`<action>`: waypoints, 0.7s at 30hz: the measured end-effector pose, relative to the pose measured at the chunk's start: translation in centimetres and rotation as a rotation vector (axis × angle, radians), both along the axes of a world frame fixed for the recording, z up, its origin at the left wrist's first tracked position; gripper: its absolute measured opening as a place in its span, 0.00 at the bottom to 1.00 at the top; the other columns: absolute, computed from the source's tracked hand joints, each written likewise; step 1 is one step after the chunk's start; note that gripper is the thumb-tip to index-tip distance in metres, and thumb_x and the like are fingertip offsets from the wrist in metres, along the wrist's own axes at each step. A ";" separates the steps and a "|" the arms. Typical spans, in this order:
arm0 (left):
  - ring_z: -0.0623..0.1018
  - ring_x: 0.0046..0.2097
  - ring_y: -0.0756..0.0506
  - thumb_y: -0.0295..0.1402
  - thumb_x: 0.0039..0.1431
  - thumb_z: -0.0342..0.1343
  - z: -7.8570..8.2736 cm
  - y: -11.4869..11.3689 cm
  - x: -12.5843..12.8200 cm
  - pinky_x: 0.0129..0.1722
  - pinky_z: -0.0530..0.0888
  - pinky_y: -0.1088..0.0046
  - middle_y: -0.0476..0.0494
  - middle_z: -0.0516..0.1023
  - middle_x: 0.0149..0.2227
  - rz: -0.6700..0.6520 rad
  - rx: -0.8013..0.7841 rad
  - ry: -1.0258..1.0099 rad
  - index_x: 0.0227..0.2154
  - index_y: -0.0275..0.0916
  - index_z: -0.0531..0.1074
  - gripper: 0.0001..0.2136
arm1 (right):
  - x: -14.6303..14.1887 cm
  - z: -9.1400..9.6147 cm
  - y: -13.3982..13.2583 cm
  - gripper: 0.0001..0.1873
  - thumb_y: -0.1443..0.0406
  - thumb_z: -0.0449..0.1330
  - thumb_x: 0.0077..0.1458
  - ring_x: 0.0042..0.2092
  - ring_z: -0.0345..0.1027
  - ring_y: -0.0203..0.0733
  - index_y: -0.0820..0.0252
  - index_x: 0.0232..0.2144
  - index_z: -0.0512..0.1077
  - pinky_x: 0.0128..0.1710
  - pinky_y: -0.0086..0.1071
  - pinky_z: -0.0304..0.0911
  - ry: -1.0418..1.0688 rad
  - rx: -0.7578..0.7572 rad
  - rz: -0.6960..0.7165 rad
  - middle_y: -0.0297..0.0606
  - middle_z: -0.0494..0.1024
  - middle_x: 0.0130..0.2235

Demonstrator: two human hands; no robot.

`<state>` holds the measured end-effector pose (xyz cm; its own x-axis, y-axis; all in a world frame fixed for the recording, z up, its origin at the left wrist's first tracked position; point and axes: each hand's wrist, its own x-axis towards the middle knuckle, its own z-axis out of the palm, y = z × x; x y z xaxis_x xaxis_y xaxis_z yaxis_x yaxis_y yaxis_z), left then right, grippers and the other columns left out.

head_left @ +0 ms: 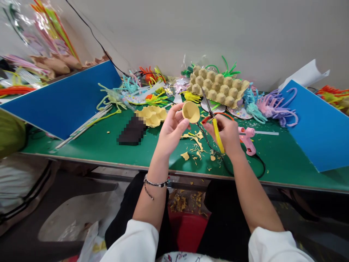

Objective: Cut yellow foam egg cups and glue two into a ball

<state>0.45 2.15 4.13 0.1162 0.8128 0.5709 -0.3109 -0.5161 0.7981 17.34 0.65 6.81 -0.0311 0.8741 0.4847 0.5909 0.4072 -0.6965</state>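
Note:
My left hand [171, 128] holds a small yellow cup cut from egg carton [191, 111] between thumb and fingers, above the green table [89, 145]. My right hand [227, 131] is closed round a pair of scissors with yellow and red handles [216, 128], their blades pointing up and away beside the cup. Yellow cardboard scraps [195, 145] lie on the table under both hands. A larger yellow carton piece [153, 115] rests just left of my left hand.
An egg carton tray [218, 87] lies at the back among pipe cleaners [275, 105]. A pink glue gun [247, 140] sits right of my right hand, its black cord [259, 163] looping forward. Blue boards [62, 102] [319, 127] stand on both sides. A red bin [188, 225] holds scraps below.

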 end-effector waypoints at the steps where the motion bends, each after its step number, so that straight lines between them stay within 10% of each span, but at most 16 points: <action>1: 0.75 0.37 0.50 0.46 0.56 0.60 -0.1 0.1 0.0 0.33 0.72 0.76 0.48 0.73 0.39 -0.004 0.004 0.002 0.48 0.47 0.65 0.20 | 0.0 -0.1 0.1 0.32 0.35 0.55 0.44 0.22 0.46 0.31 0.56 0.19 0.56 0.22 0.29 0.43 0.056 -0.015 0.022 0.26 0.54 0.18; 8: 0.77 0.42 0.51 0.37 0.53 0.65 -0.5 0.4 0.2 0.39 0.73 0.77 0.50 0.72 0.44 -0.042 0.040 0.016 0.48 0.50 0.60 0.23 | -1.0 -0.5 -0.1 0.33 0.32 0.52 0.42 0.18 0.54 0.33 0.54 0.21 0.59 0.17 0.31 0.52 0.452 -0.224 0.178 0.28 0.60 0.17; 16: 0.73 0.54 0.44 0.39 0.54 0.63 -0.9 0.6 0.5 0.49 0.73 0.70 0.44 0.71 0.54 -0.051 0.109 0.195 0.54 0.48 0.65 0.24 | -2.1 -0.9 0.1 0.22 0.46 0.56 0.50 0.18 0.57 0.34 0.54 0.17 0.59 0.19 0.33 0.56 0.415 -0.208 0.118 0.30 0.64 0.16; 21: 0.77 0.42 0.45 0.55 0.59 0.50 -0.3 0.0 0.3 0.37 0.76 0.72 0.41 0.77 0.45 -0.125 -0.042 0.196 0.49 0.41 0.71 0.25 | -1.2 -1.1 0.3 0.19 0.49 0.56 0.50 0.23 0.60 0.36 0.54 0.21 0.57 0.22 0.32 0.56 0.259 -0.138 0.165 0.29 0.62 0.19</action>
